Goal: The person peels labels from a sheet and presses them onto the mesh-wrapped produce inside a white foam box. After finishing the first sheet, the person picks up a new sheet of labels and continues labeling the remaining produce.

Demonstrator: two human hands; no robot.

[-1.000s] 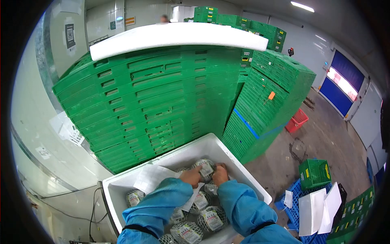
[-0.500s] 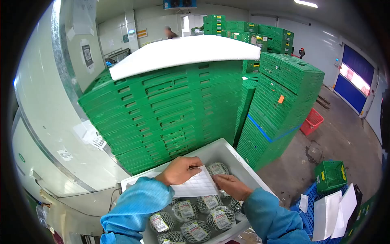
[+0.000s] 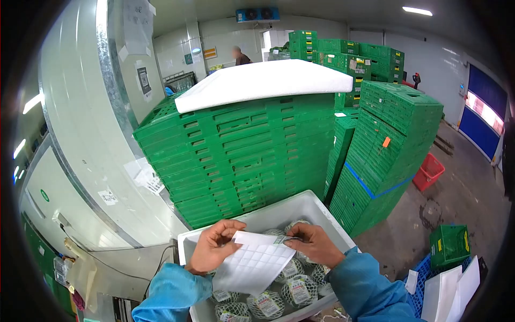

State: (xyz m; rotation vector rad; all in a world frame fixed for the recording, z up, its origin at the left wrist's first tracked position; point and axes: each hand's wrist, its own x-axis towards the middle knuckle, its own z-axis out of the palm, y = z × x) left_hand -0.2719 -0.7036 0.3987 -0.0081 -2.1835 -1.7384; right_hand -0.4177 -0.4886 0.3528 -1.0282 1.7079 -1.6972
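My left hand (image 3: 215, 247) grips a white sheet of stickers (image 3: 256, 267) by its upper left edge, thumb on top. The sheet is marked off in a grid and tilts toward me. At its upper right corner, my right hand (image 3: 315, 242) pinches a small printed label (image 3: 282, 240) with a bit of green on it. Below both hands stands a pale grey tub (image 3: 322, 206). Inside lie several round items in white foam nets (image 3: 266, 304), many bearing printed labels. The sheet and my hands hide part of them.
Stacked green crates (image 3: 241, 155) rise right behind the tub, topped by a white foam slab (image 3: 268, 83). Another crate stack (image 3: 383, 155) stands to the right. A red basket (image 3: 428, 173) and white boards (image 3: 442, 295) are farther right. One person (image 3: 241, 56) is at the back.
Both hands have brought the sheet up and closer together, and it now tilts more. My right hand has moved to its upper corner, where a label shows at the fingertips. The view has shifted left.
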